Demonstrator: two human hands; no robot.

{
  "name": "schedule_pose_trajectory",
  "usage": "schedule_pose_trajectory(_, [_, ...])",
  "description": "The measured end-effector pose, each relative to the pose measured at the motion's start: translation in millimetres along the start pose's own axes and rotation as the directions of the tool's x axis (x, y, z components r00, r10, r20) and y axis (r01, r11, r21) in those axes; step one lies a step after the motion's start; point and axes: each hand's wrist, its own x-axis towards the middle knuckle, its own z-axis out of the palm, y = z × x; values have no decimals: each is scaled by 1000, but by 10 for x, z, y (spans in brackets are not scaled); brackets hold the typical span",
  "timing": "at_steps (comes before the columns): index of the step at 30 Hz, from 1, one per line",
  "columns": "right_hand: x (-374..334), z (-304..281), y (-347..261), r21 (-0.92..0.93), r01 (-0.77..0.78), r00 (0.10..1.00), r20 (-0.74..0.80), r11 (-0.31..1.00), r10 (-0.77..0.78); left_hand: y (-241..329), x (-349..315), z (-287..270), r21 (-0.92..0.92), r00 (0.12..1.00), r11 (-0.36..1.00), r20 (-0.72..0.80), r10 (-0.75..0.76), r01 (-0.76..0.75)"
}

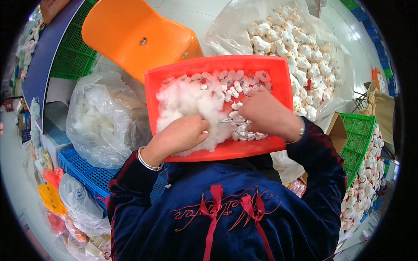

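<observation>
**Both my hands down in a red tub of fluff and small white pieces**

In the head view I look down on a red tub [265, 148] just in front of my body. White stuffing [185, 100] fills its left half in a loose heap, and small white pieces [235, 89] are scattered along the far side and down the right half.

My left hand [180, 134] is over the near part of the stuffing, its fingers curled in toward the thumb; I cannot tell whether anything is pinched there. My right hand [269, 113] reaches in over the white pieces, back of the hand up and fingers bent down. It hides what is under it, so I cannot tell whether those fingers are apart or clamped on something. A thin metal tool [226, 121] shows between my hands, its far end lost in the fluff.

I wear a bangle [150, 161] on my left wrist and a band [301, 129] on my right, below dark blue sleeves [315, 143].

Beyond the tub on the left stands an orange chair [135, 37], with a clear bag [104, 122] of white fluff nearer me and a blue crate [89, 172] below that. At the upper right, a big plastic bag [230, 26] holds many white soft toys [300, 56]. A green crate [355, 139] is on my right.
</observation>
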Motion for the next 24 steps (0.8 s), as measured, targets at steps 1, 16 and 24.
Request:
schedule_pose_trajectory(1, [-105, -54, 139, 95, 12, 1000, 23, 995, -15, 10, 8, -33, 7, 996, 999, 70, -52, 51])
schedule_pose_trajectory(16, [-946, -189, 96, 524, -30, 936, -285, 851, 209, -63, -280, -511, -623, 723, 544, -690, -43, -562])
schedule_pose_trajectory(24, [-595, -233, -219, 471, -20, 949, -269, 882, 166, 398, 218, -140, -797, 828, 358, -551, -102, -486])
